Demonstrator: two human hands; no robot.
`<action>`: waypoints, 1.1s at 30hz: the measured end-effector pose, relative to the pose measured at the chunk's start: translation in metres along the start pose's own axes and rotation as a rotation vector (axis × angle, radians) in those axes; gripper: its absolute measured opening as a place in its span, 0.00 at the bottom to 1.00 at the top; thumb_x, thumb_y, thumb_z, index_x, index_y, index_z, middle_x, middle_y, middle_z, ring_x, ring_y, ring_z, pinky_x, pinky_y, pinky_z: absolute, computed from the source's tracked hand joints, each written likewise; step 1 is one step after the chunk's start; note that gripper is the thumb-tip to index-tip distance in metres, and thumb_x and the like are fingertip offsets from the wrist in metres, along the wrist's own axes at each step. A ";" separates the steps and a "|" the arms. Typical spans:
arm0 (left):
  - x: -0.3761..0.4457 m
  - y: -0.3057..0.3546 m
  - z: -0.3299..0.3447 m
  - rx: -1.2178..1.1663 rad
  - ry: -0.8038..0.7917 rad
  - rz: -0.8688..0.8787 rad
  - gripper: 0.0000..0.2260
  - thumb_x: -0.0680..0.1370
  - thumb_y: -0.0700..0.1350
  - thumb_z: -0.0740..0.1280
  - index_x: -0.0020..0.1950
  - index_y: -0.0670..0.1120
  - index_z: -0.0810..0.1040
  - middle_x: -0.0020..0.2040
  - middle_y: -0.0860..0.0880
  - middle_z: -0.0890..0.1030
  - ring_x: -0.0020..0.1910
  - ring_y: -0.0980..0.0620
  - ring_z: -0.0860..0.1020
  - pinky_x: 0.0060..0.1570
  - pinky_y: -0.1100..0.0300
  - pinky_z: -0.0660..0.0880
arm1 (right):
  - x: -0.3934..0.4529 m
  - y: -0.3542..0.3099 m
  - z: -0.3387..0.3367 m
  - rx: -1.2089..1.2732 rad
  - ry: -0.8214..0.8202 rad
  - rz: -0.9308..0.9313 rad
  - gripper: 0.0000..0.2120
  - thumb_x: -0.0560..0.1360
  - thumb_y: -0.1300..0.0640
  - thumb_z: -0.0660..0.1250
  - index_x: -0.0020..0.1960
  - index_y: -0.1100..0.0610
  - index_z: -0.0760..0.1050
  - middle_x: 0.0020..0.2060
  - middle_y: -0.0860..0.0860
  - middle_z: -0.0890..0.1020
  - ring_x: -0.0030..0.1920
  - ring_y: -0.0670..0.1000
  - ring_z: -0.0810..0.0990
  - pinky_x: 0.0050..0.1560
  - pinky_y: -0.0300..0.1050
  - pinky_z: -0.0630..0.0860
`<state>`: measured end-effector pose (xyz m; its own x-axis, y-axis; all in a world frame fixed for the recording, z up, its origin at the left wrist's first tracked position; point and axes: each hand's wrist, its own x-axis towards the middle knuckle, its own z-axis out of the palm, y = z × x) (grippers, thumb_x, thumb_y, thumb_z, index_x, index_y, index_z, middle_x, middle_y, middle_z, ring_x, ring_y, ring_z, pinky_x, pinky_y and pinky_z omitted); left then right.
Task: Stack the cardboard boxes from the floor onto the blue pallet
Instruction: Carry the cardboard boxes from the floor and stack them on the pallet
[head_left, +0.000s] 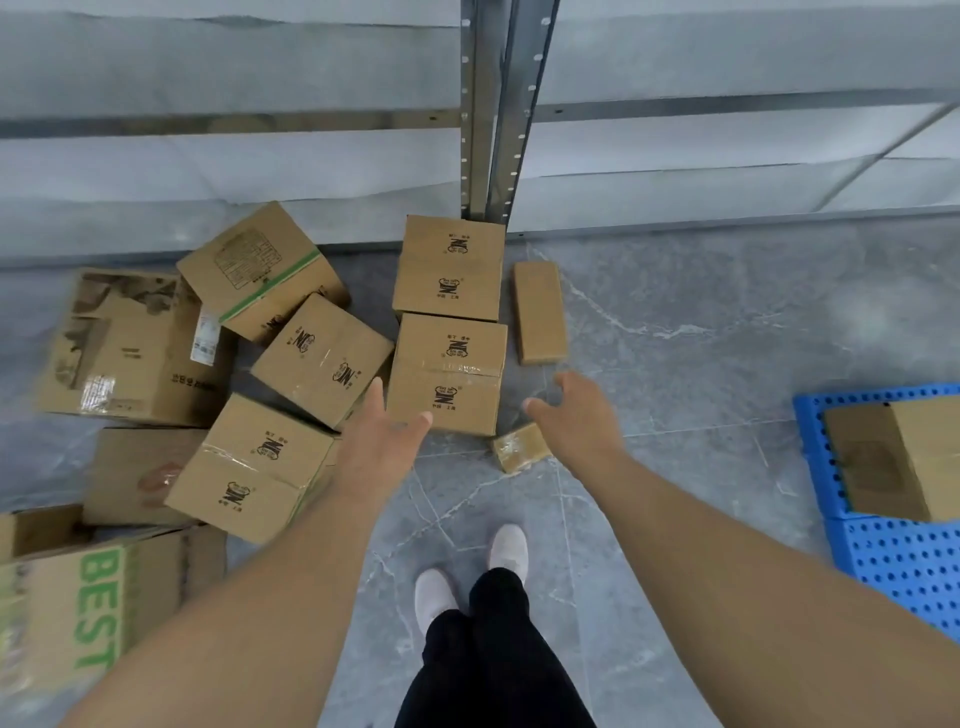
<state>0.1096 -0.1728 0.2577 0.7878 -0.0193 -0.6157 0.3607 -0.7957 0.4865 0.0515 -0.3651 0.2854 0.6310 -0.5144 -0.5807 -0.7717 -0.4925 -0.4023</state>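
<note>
Both hands reach out empty with fingers spread, the left hand (387, 434) and right hand (574, 415) flanking a taped box (448, 374) on the floor (701, 322). The blue pallet (904, 561) at right carries one box (904, 457).

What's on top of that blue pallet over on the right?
One cardboard box sits on the blue pallet, running off the picture's right edge. Nothing shows on top of the box. The pallet surface under it is covered, and anything further right is out of view.

Grey marble-veined floor (675, 322); metal shelving upright (493, 130); pale shelf boards (208, 166) behind.
</note>
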 end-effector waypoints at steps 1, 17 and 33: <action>0.004 0.001 0.001 -0.009 -0.002 -0.004 0.36 0.75 0.55 0.65 0.77 0.51 0.49 0.75 0.47 0.59 0.73 0.45 0.59 0.69 0.48 0.59 | 0.005 0.000 0.001 -0.006 -0.005 0.005 0.24 0.75 0.48 0.63 0.67 0.57 0.66 0.64 0.55 0.71 0.61 0.56 0.73 0.55 0.50 0.70; 0.016 -0.102 0.011 -0.265 0.075 -0.208 0.37 0.75 0.55 0.66 0.77 0.48 0.48 0.76 0.49 0.56 0.74 0.49 0.56 0.70 0.55 0.55 | 0.040 -0.051 0.108 -0.124 -0.193 -0.171 0.20 0.74 0.51 0.65 0.64 0.56 0.70 0.59 0.55 0.76 0.57 0.57 0.75 0.55 0.48 0.72; 0.066 -0.327 -0.016 -0.406 0.280 -0.449 0.32 0.76 0.51 0.66 0.76 0.51 0.54 0.73 0.48 0.65 0.70 0.46 0.65 0.57 0.58 0.63 | 0.046 -0.121 0.332 -0.352 -0.340 -0.389 0.18 0.76 0.52 0.63 0.62 0.59 0.70 0.59 0.58 0.74 0.58 0.57 0.73 0.49 0.42 0.65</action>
<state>0.0515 0.0961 0.0682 0.5974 0.4626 -0.6550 0.8002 -0.3976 0.4491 0.1476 -0.0957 0.0725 0.7554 -0.0278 -0.6547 -0.3819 -0.8305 -0.4054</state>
